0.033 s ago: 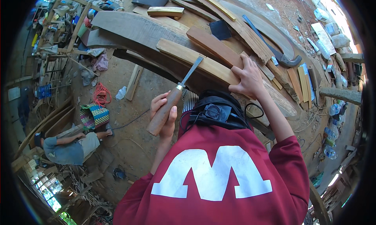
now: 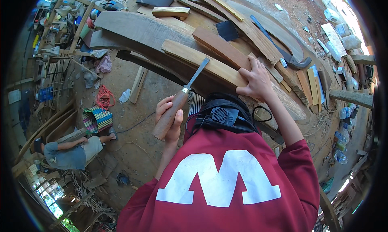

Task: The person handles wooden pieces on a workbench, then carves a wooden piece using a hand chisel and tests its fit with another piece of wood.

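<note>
My left hand [image 2: 170,118] is wrapped around the wooden handle of a chisel [image 2: 197,75]. Its flat metal blade slants up and away, with the tip over the near side of a pale wooden strip [image 2: 198,60]; whether the tip touches the wood I cannot tell. At the strip's right end, my right hand [image 2: 256,79] grips it, thumb on the near side and fingers spread over the top toward a reddish-brown wood block [image 2: 218,48]. Both pieces lie on a broad, curved wooden plank [image 2: 133,26].
Beyond the block lie a black square piece [image 2: 227,30], a long board [image 2: 242,26] and a handsaw [image 2: 283,50]. To the left, a person [image 2: 72,151] sits near a checkered woven basket [image 2: 97,119]. Plastic bottles [image 2: 340,156] lie at the right.
</note>
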{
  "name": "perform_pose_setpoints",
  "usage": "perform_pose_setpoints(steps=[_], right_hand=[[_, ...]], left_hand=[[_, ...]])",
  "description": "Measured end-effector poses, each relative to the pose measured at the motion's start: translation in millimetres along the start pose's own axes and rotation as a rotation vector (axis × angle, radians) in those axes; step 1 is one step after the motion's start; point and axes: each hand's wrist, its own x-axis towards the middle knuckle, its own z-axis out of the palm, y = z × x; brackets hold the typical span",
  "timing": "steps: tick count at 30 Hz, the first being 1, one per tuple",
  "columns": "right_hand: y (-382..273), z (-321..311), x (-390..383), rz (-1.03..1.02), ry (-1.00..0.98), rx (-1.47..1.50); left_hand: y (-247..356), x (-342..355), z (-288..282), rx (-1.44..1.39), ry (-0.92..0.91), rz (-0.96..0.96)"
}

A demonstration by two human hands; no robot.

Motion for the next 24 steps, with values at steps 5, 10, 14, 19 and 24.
perform_pose_setpoints(steps=[5, 10, 14, 19, 24], right_hand=[[-1.1, -0.2, 0.2, -0.014, 0.021, -0.01], [-1.2, 0.1, -0.2, -0.007, 0.002, -0.021], [-0.7, 0.3, -0.3, -0.02, 0.016, -0.023], [-0.5, -0.8, -0.3, -0.027, 0.008, -0.044], [-0.6, -2.0, -0.4, -0.023, 0.001, -0.051]], left_hand=[[0.0, -7.2, -5.7, 0.018, 0.004, -0.091], [11.9, 2.2, -4.5, 0.112, -0.005, -0.11], [23.7, 29.5, 4.9, 0.245, -0.027, 0.031], [26.9, 82.7, 31.4, -0.135, -0.135, 0.316], [30.8, 117.2, 44.5, -0.27, -0.296, 0.267]])
